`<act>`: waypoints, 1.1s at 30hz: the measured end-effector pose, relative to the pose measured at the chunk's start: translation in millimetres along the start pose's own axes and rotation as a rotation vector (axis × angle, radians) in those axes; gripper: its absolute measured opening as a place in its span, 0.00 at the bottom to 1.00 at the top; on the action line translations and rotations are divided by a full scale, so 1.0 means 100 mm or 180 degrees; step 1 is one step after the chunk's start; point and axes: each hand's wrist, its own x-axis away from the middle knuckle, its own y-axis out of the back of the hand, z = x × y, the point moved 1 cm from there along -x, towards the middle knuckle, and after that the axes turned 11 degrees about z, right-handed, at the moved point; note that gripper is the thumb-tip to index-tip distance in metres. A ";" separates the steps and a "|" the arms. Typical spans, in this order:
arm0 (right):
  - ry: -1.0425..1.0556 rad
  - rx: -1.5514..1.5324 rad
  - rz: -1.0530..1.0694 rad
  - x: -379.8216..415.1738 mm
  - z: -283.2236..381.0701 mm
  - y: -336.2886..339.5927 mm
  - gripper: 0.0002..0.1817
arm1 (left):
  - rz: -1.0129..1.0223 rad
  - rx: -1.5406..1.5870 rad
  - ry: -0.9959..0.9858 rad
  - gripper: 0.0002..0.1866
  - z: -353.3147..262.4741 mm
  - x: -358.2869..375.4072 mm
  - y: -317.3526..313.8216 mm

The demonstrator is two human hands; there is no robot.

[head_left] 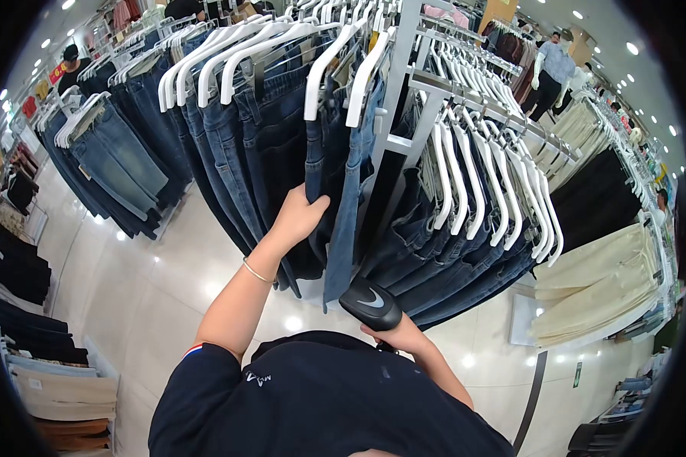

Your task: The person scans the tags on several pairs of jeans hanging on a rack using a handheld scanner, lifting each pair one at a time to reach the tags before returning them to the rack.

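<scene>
My left hand is closed on the edge of a pair of dark blue jeans that hangs from a white hanger. To its right hangs a narrow blue pair of jeans on another white hanger. Low and to the right, my right hand is wrapped round the lower part of a black handheld device with a grey curved mark; most of its fingers are hidden beneath the device. The device's head is beside the lower end of the narrow jeans.
A metal rack post stands between two rows of hanging jeans. More jeans hang at the left, and cream trousers at the right. A person in a black cap is at the upper left; folded clothes lie lower left.
</scene>
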 end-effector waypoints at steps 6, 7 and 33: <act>-0.0083 -0.0073 0.0101 -0.03 0.00 0.02 0.19 | -0.0421 -0.0365 -0.0922 0.15 0.39 0.09 -0.24; -0.0058 -0.0013 0.0140 -0.05 0.00 0.01 0.18 | -0.0334 -0.0527 -0.0725 0.16 0.50 0.12 -0.25; 0.1451 0.2121 -0.0239 -0.65 0.01 -0.20 0.28 | 0.0782 -0.1278 -0.1310 0.18 1.26 1.30 -1.16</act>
